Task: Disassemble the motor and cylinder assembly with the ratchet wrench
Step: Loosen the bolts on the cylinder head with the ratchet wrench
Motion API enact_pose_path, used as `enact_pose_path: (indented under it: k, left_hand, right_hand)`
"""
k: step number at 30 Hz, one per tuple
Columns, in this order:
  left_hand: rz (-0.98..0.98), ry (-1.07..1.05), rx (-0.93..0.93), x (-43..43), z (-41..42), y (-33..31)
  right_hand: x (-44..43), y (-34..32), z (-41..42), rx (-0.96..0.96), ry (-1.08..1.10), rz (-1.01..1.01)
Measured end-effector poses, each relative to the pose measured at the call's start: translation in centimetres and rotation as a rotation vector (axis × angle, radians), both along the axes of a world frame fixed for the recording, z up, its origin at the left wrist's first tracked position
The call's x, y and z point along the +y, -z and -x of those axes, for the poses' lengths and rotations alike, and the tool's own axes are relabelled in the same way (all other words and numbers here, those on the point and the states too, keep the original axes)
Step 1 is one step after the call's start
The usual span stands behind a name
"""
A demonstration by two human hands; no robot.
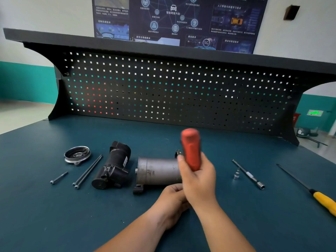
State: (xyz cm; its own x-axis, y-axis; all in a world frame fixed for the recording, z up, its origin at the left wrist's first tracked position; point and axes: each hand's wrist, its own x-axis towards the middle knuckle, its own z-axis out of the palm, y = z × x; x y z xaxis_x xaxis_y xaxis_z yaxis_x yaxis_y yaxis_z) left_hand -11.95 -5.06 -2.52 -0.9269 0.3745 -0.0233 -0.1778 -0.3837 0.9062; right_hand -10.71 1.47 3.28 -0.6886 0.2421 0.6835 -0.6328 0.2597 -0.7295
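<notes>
Head view: right hand [198,177] wraps a blurred red handle [190,148]; left hand [171,197] seemingly clasps the dull metal cylinder [156,170].

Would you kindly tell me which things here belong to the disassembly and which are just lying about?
Job: grey cylinder, black motor unit, red-handled tool, end cap, long bolts, short bolt.
Lying about: yellow-handled screwdriver, loose socket, extension bar.
</notes>
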Motion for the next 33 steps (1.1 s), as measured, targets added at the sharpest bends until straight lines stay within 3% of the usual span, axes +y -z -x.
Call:
enact_pose_path:
  k: [6, 8, 10, 12, 18, 22, 31, 33]
  left_hand:
    - [0.009, -0.045, -0.094, 0.5, 0.0, -0.1]
    - [0.018, -0.041, -0.092, 0.6, 0.0, -0.1]
    - [0.017, -0.039, -0.092, 0.6, 0.0, -0.1]
    - [0.022, -0.043, -0.098, 0.5, 0.0, -0.1]
    - [0.054, -0.016, -0.111, 0.5, 0.2, -0.1]
    - [0.063, -0.035, -0.107, 0.5, 0.3, 0.1]
    - [-0.004, 0.045, -0.03, -0.2, 0.1, -0.2]
    - [-0.044, 0.077, -0.017, -0.3, 0.0, -0.3]
  right_hand:
    - [4.4, -0.4, 1.0, -0.133, -0.055, 0.985]
    - [6.2, 0.7, 1.5, -0.282, -0.067, 1.261]
    - [6.9, 2.1, 1.9, -0.41, -0.093, 1.444]
    - [6.9, 2.8, 2.2, -0.432, -0.095, 1.495]
    - [6.1, 0.6, 1.7, -0.271, -0.002, 1.247]
    - [4.5, -0.7, 1.4, -0.129, 0.062, 0.971]
    - [-0.8, -0.2, 0.1, 0.099, -0.013, -0.186]
    - [-1.1, 0.0, 0.2, 0.14, 0.018, -0.341]
